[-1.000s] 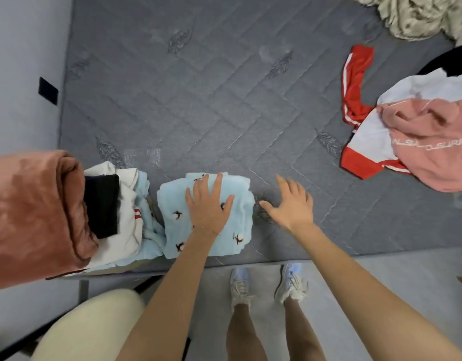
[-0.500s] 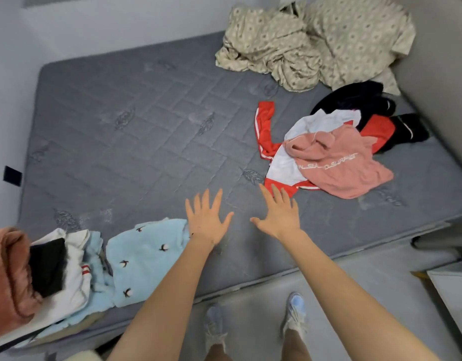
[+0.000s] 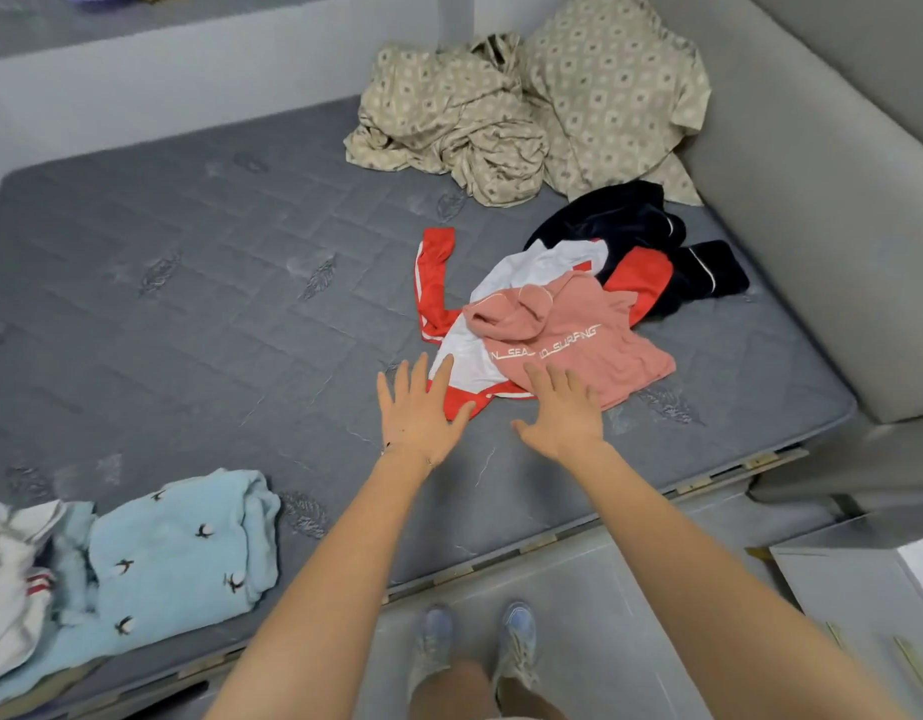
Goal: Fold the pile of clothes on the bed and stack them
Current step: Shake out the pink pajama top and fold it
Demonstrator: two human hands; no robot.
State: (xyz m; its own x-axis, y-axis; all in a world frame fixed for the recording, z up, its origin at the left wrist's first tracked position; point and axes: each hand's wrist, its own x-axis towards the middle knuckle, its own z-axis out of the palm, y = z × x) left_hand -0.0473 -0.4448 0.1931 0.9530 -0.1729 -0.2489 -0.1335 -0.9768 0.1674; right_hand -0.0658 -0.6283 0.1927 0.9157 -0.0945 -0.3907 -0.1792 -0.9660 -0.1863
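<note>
The pile (image 3: 563, 304) of unfolded clothes lies near the right edge of the mattress (image 3: 189, 304), toward its front: a pink top (image 3: 578, 345) on a red-and-white jacket (image 3: 537, 265), with a dark garment (image 3: 620, 215) behind. Both hands are spread wide, fingers straight, holding nothing. The left hand (image 3: 423, 407) is over the jacket's red hem and the right hand (image 3: 563, 407) over the pink top's near edge; whether they touch cloth I cannot tell.

The 3 garments overlap, so pulling the pink top would likely drag the jacket along, and its long sleeve (image 3: 436, 272) could snag. Dragging toward the front edge risks a piece sliding to the floor (image 3: 604, 589). The folded blue top (image 3: 178, 548) and the stack (image 3: 12, 563) sit at the front-left corner, close to that edge, where a careless load could tip them off.
</note>
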